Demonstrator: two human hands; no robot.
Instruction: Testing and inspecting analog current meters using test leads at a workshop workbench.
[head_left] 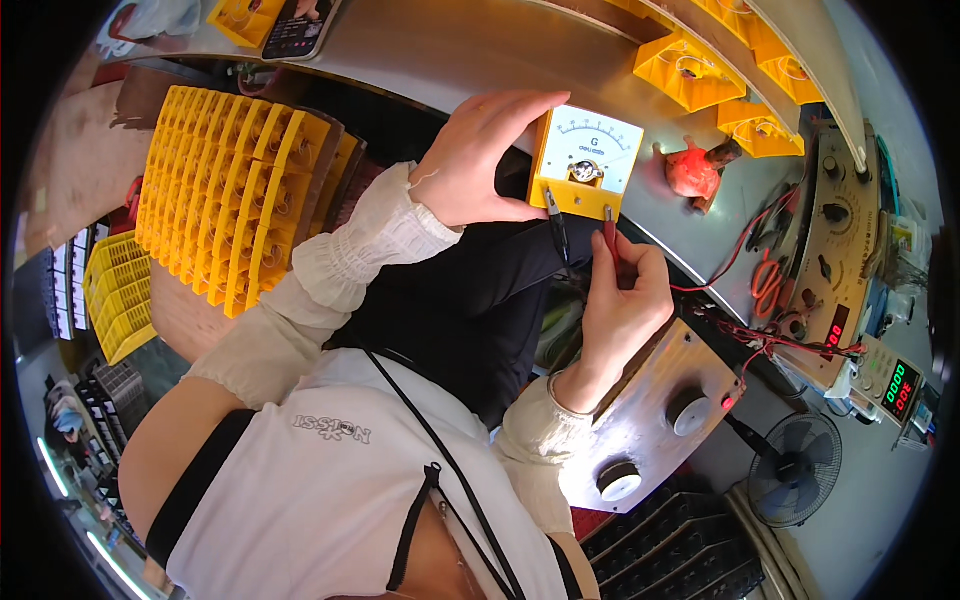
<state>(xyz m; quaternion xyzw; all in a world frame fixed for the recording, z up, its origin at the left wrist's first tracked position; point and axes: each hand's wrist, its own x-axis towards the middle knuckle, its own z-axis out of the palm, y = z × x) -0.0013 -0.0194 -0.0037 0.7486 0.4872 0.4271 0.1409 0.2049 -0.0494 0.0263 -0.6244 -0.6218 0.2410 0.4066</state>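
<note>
My left hand (478,150) grips a yellow panel meter (556,140) with a white dial and needle, holding it upright by its left side above my lap. A black test lead clip (558,235) touches the meter's lower left terminal and hangs down from it. My right hand (625,300), just below the meter, pinches a red test lead (611,232) whose metal tip is at the lower right terminal. A red, lumpy tool (690,170) with a dark top stands on the metal bench to the right of the meter.
Stacked yellow meter housings (220,180) stand at left; more housings (680,70) sit on the upper shelf. A phone (295,25) lies at the bench edge (440,60). At right are a control panel (835,240), orange scissors (765,285), a digital supply (885,380), a knobbed metal box (650,430) and a fan (795,465).
</note>
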